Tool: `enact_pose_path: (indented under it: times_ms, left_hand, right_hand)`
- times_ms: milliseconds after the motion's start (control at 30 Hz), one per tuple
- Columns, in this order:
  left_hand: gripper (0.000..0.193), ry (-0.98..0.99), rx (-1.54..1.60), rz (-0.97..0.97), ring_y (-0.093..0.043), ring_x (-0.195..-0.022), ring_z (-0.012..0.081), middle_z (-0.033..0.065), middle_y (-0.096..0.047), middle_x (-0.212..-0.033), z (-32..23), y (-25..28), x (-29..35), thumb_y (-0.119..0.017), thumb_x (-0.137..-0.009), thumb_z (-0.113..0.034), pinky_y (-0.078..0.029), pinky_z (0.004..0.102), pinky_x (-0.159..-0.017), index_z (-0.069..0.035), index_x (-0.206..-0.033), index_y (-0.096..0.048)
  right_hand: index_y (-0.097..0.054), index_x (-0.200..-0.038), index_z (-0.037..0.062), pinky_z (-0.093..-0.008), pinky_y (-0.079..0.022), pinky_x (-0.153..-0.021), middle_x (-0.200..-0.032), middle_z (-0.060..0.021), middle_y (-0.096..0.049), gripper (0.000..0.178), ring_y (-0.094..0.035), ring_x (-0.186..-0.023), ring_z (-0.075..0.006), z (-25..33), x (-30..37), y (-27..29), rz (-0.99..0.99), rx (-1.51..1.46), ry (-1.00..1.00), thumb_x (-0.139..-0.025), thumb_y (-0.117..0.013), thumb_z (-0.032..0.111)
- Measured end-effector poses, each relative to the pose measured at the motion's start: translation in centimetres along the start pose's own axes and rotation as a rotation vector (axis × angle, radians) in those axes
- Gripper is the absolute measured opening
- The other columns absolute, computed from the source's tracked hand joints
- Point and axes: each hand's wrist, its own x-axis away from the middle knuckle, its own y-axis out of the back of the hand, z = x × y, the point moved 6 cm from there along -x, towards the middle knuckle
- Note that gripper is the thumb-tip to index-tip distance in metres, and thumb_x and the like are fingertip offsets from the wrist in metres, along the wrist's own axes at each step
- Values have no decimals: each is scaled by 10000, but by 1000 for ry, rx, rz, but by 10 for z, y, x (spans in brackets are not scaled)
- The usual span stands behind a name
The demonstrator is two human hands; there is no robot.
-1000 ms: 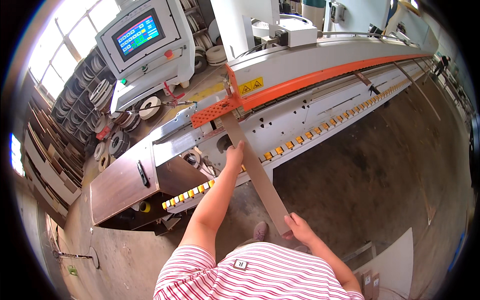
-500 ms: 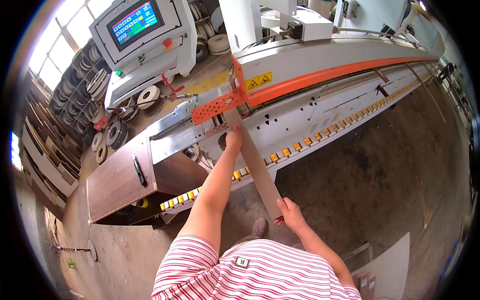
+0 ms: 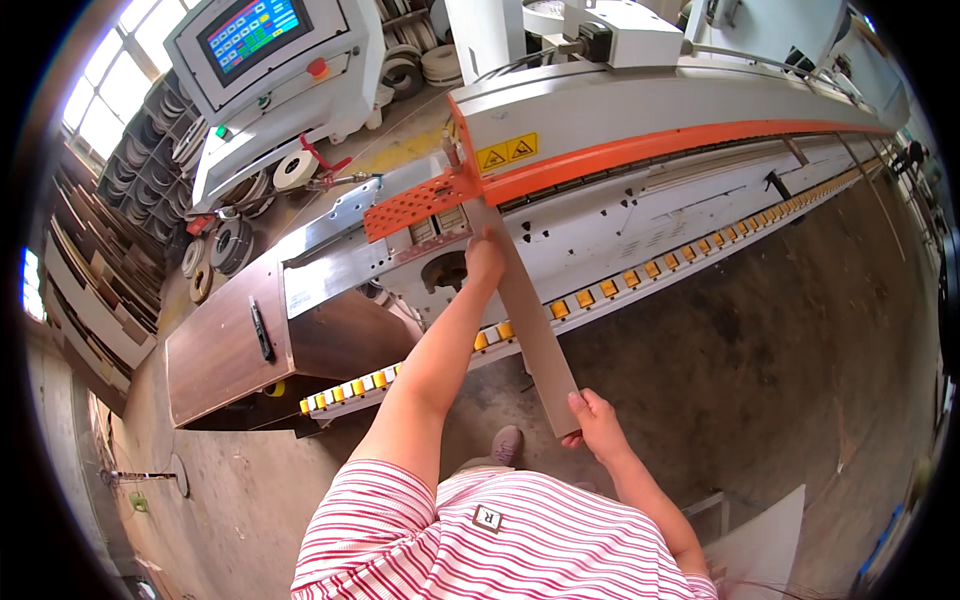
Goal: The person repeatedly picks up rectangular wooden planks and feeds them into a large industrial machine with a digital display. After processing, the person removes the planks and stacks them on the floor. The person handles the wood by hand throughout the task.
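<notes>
A long, narrow grey-beige board (image 3: 536, 335) reaches from under the orange guard of an edge-banding machine (image 3: 600, 110) back toward me. My left hand (image 3: 485, 260) is closed at the board's far part, against its left edge, close to the perforated orange plate (image 3: 420, 205); some of its fingers are hidden. At the near end, my right hand (image 3: 598, 424) grips the board's right corner, thumb on top and fingers underneath. The board's far tip is hidden beneath the guard.
Yellow rollers (image 3: 608, 288) line the machine's near rail. A utility knife (image 3: 261, 330) lies on the brown wooden cabinet (image 3: 215, 345) at left. Behind stands a control panel (image 3: 255, 45) with a lit screen. Edging rolls (image 3: 232, 245) and leaning boards (image 3: 95, 290) fill the far left.
The board has shifted right along the machine, away from the perforated plate, and both hands have moved with it. My view has turned slightly, so the machine sits further left.
</notes>
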Motion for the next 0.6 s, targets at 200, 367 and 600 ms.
enact_pose_path:
  times_ms: [200,367,600]
  left_hand:
    - [544,-122,-166,2,-589,-1057,471,311,-631,-1061,-20,-78,-33,-355,-1021,-392,-480,511,-883,108,-1102,-554]
    - [383,-606,-677,168,-609,-1019,385,251,-628,-1057,-50,-120,-47,-454,-990,-286,-497,467,-842,51,-1144,-551]
    - [309,-743,-50,72,-589,-968,303,191,-581,-1084,-105,-50,53,-516,-993,-204,-490,402,-827,12,-1213,-500]
  right_hand:
    - [-550,-896,1,-254,-475,-401,-707,-79,-605,340,-602,-480,-141,22,-11,57,-49,35,44,-1014,-501,316]
    - [-600,-918,23,-270,-446,-412,-693,-70,-624,335,-549,-467,-117,25,-7,95,-153,19,93,-986,-547,346]
    - [-604,-1073,46,-372,-561,-673,-915,-165,-694,336,-703,-757,-279,-139,124,161,-680,54,232,-923,-601,346]
